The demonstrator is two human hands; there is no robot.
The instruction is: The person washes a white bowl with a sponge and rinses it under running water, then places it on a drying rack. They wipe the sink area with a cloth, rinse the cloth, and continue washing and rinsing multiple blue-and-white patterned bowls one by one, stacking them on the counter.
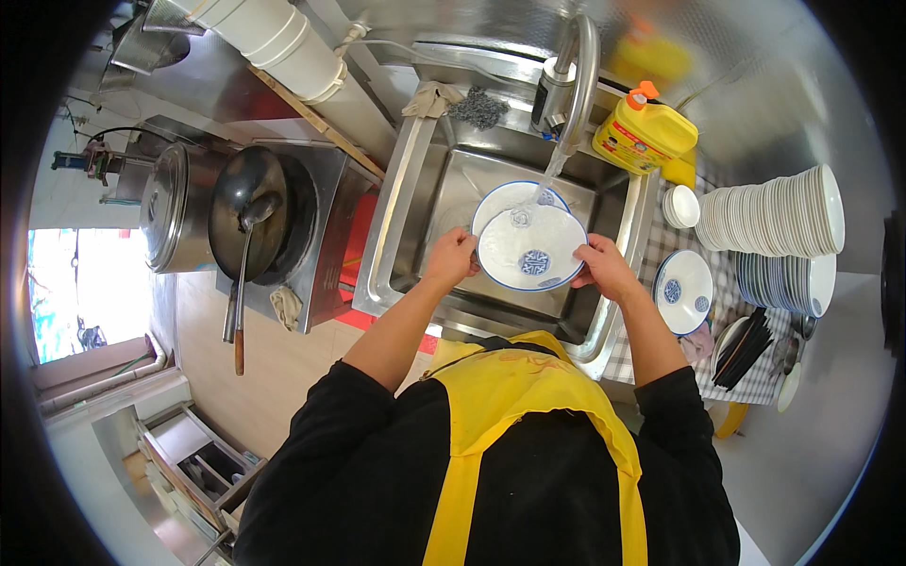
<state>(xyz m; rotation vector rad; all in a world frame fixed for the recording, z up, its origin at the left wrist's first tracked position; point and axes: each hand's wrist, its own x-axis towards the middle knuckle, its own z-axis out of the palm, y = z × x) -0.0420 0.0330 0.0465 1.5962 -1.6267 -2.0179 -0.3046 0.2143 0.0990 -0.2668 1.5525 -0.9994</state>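
Over the stainless steel sink (417,212), I hold a white bowl with a blue rim and blue patterns (532,247) between both hands. My left hand (450,259) grips its left edge, and my right hand (605,267) pinches the right edge. Partly hidden behind it is a second blue-rimmed bowl (495,200); its left edge lies close to my left fingers, and whether they grip it too is unclear. Water (554,170) runs from the curved metal faucet (586,78) onto the bowls.
A yellow detergent jug (644,134) stands at the sink's back right corner. On the checked cloth (640,354) are stacked white dishes (768,212), another patterned bowl (683,291) and black chopsticks (743,350). Steel wool (479,108) rests behind the basin. A wok (248,212) with a ladle (260,209) sits left.
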